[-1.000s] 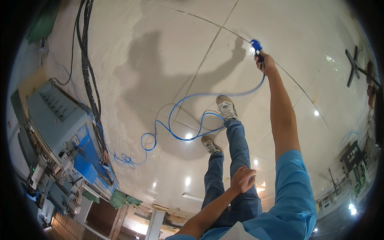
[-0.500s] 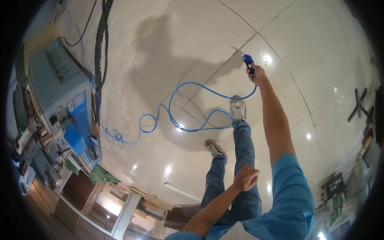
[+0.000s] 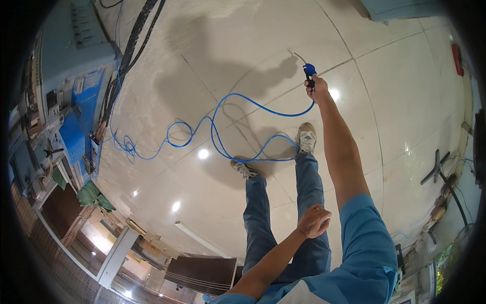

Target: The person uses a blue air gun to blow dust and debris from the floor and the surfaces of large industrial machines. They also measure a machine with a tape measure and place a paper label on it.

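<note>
My right hand (image 3: 318,89) reaches out ahead, wrapped round the handle of a blue air blow gun (image 3: 309,69). Its thin, bent nozzle points away from me, above the tiled floor. From the handle hangs a blue air hose (image 3: 288,115), which makes loose loops across the floor and passes my right shoe (image 3: 306,138). My left hand (image 3: 314,221) is held in front of my right thigh with its fingers curled closed. Its palm is hidden, so I cannot make out whether anything is in it.
Thick black cables (image 3: 132,45) run along the floor at the left, beside grey and blue machinery (image 3: 83,30). A black stand foot (image 3: 434,169) is on the right. A light blue cabinet (image 3: 400,9) stands at the far edge, and a long pale strip (image 3: 201,239) lies behind my left leg.
My left foot has stepped forward and left, and the view has swung right. The blow gun stays in my right hand, its nozzle still pointing ahead. My left hand remains closed.
</note>
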Demonstrator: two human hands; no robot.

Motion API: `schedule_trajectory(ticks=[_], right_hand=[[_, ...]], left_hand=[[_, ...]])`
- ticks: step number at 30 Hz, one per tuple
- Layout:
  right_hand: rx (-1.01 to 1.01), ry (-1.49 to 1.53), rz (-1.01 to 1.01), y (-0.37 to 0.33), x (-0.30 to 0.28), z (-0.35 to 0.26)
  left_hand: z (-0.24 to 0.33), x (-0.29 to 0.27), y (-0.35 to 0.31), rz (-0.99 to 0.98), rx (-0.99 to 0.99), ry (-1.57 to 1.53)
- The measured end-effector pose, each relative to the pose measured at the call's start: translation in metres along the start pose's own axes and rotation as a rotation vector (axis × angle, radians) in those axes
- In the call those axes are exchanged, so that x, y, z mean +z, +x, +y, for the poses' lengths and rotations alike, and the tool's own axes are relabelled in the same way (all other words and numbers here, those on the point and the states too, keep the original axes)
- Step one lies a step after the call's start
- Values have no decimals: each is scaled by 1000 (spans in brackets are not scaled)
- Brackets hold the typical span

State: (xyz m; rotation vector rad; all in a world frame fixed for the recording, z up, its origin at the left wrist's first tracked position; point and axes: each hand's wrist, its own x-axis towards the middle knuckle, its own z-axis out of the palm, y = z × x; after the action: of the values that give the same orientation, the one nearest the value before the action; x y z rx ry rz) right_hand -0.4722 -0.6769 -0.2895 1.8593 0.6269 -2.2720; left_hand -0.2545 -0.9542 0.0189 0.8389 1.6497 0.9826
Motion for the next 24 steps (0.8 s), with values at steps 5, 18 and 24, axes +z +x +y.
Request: schedule_trajectory(ticks=[5, 18, 24], right_hand=[[12, -174, 36, -5, 32, 41], [31, -476, -27, -116, 149, 183], [125, -870, -43, -208, 219, 302]], left_hand=[[-11, -10, -24, 211, 82, 28], [-45, -32, -121, 451, -86, -72], [-106, -68, -328, 695, -867, -95]])
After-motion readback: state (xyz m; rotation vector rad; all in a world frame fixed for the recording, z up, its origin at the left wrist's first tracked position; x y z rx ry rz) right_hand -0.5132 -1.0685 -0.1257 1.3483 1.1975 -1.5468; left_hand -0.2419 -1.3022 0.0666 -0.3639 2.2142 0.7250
